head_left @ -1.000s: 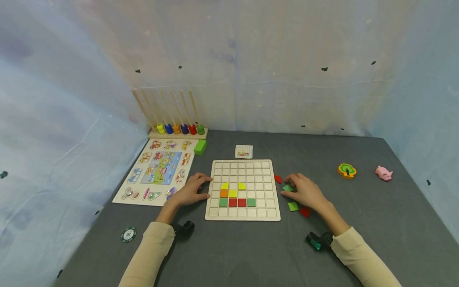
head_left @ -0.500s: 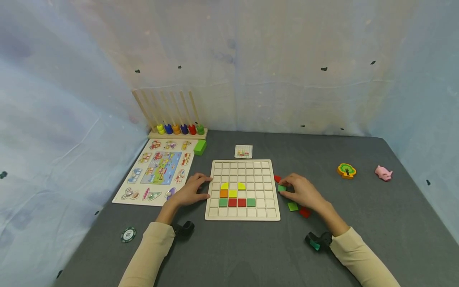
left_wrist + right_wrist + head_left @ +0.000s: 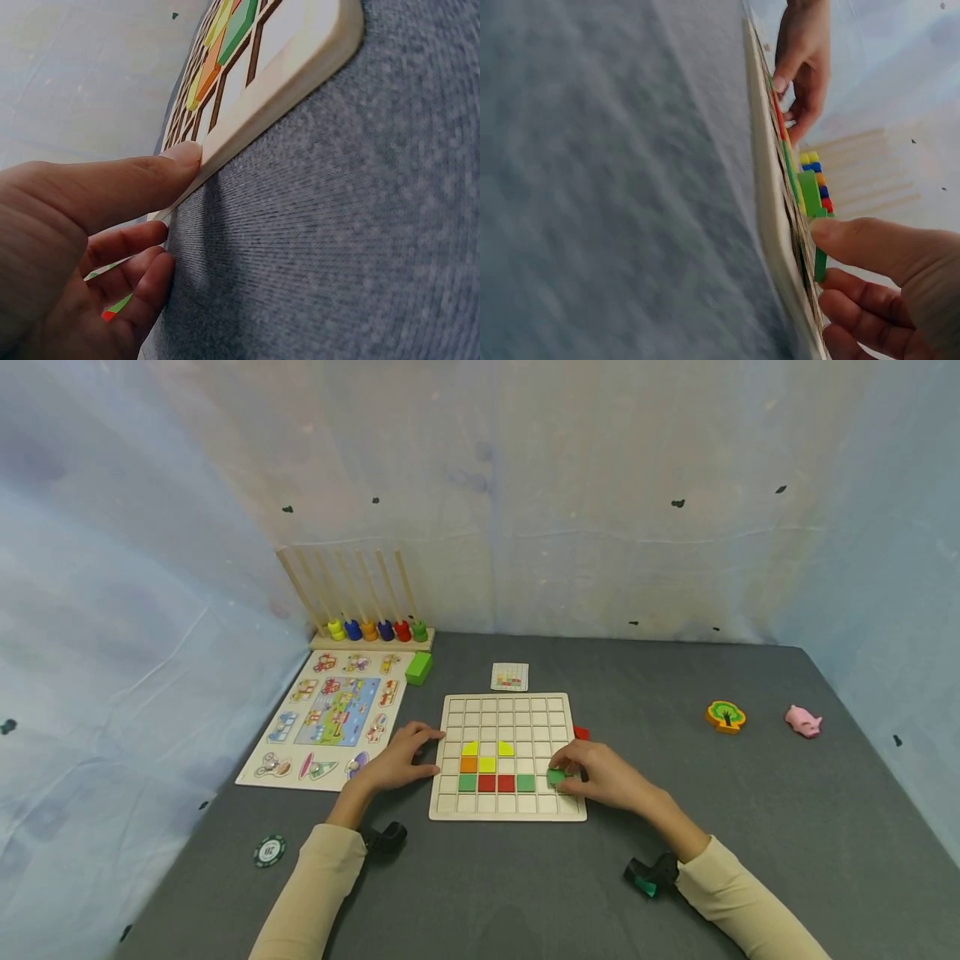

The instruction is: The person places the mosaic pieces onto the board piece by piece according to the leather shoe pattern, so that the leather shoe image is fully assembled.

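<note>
My right hand (image 3: 603, 777) pinches a green square tile (image 3: 555, 777) between thumb and fingers, over the right side of the wooden grid board (image 3: 532, 710). In the right wrist view the tile (image 3: 821, 259) stands on edge beside the thumb. My left hand (image 3: 397, 760) rests at the board's left edge; the left wrist view shows its thumb (image 3: 176, 161) touching the rim, other fingers loosely bent. Yellow, orange (image 3: 468, 764), red and green tiles lie in the board's cells. A red piece (image 3: 582, 733) lies by the board's right edge, partly behind the right hand.
A small pattern card (image 3: 510, 677) lies behind the board. To the left are a picture puzzle (image 3: 300, 760), a peg rack with coloured beads (image 3: 371, 643), a green block (image 3: 419, 668) and a poker chip (image 3: 269, 851). A toy tree (image 3: 725, 717) and a pink pig (image 3: 803, 722) stand right.
My right hand has picked up the green tile beside the board and carried it left over the grid. It now hides the light green and red pieces near there. The left hand has stayed put.
</note>
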{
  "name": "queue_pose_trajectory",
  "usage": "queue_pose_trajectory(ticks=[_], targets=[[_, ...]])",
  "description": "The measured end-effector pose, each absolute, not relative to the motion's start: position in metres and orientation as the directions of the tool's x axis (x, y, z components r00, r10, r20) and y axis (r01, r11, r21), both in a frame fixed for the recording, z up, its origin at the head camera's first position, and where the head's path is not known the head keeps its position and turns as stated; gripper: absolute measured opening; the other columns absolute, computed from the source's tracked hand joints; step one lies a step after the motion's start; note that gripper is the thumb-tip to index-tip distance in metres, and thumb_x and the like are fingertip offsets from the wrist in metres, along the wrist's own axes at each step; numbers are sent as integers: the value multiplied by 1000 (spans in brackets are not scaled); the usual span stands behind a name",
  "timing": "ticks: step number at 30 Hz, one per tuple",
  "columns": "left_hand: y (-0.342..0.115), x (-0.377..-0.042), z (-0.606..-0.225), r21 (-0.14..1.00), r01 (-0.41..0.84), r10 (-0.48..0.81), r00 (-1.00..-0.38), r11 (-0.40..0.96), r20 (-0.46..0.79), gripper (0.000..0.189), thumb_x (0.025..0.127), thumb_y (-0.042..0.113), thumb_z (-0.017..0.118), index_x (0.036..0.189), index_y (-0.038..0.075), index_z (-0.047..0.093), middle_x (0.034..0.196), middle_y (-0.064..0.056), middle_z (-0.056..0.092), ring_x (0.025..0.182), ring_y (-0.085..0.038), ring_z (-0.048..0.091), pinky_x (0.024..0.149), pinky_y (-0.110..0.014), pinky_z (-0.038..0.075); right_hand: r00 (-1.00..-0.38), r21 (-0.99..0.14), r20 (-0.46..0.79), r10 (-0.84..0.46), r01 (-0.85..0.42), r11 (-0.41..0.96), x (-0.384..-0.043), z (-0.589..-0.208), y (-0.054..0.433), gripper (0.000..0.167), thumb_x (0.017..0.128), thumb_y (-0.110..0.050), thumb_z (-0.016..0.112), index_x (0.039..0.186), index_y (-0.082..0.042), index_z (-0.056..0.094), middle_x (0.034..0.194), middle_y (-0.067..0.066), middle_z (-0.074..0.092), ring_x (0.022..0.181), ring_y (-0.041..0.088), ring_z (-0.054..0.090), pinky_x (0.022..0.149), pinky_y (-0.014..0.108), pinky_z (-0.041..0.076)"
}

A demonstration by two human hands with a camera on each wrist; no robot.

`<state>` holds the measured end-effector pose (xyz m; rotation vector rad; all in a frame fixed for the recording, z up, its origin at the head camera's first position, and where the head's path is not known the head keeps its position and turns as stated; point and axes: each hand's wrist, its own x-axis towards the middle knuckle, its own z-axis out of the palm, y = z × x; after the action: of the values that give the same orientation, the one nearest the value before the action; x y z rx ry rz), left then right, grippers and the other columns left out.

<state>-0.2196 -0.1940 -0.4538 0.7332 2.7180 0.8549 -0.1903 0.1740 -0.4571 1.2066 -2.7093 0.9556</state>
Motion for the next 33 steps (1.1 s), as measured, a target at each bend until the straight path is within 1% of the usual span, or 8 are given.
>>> queue_pose_trajectory(ticks=[4,7,11,15,18,22,26,33], targets=[[-194,-219,-453,585,396,513,-857,708,-41,54,86,20,68,135,7,48,129,-13,40,113,-28,38,94,-47,35,-669,-529,284,-687,-707,470,-189,-458,168,20,80,-19,74,96,-11,66,90,-2,62,76,11,56,66,25,47],[-194,-219,-453,587,401,517,-855,703,-35,54,86,20,67,135,7,48,129,-13,40,113,-28,38,93,-47,35,-657,-530,284,-698,-715,457,-188,-457,168,15,80,-19,74,92,-13,69,91,-1,62,73,12,54,64,23,44],[-194,-220,-453,591,405,520,-854,698,-29,54,86,19,68,135,7,48,129,-13,40,114,-28,37,94,-47,35,-644,-534,275,-714,-720,443,-189,-456,171,12,82,-16,72,93,-14,72,96,-1,61,76,14,53,64,24,44],[-194,-220,-454,588,402,516,-856,701,-29,54,86,20,68,135,8,49,129,-13,40,114,-29,38,94,-48,35,-628,-530,290,-722,-734,425,-190,-457,172,12,82,-13,71,94,-14,72,96,-1,62,77,13,54,64,26,45],[-195,-220,-454,584,401,513,-858,706,-32,54,86,20,67,135,8,49,129,-13,40,114,-29,38,94,-48,35,-615,-521,316,-722,-748,410,-191,-460,169,10,82,-13,71,92,-15,72,94,-1,62,77,12,55,65,26,46],[-195,-220,-454,591,394,512,-858,704,-39,54,86,20,67,135,7,48,128,-13,40,114,-29,37,94,-48,35,-603,-487,346,-719,-770,412,-190,-462,166,7,82,-13,71,88,-16,71,93,-2,61,82,11,54,68,26,45],[-194,-219,-453,592,388,510,-859,706,-46,54,86,20,67,135,7,48,129,-13,40,114,-29,37,94,-48,35,-616,-479,360,-701,-766,428,-189,-460,170,9,83,-15,71,92,-15,71,97,0,60,83,13,52,69,27,43],[-193,-220,-453,590,388,509,-859,708,-47,54,86,19,67,135,7,48,128,-13,40,113,-28,37,94,-47,35,-690,-484,366,-624,-714,506,-191,-453,185,19,84,-15,70,102,-9,69,102,3,60,88,18,56,73,33,46]])
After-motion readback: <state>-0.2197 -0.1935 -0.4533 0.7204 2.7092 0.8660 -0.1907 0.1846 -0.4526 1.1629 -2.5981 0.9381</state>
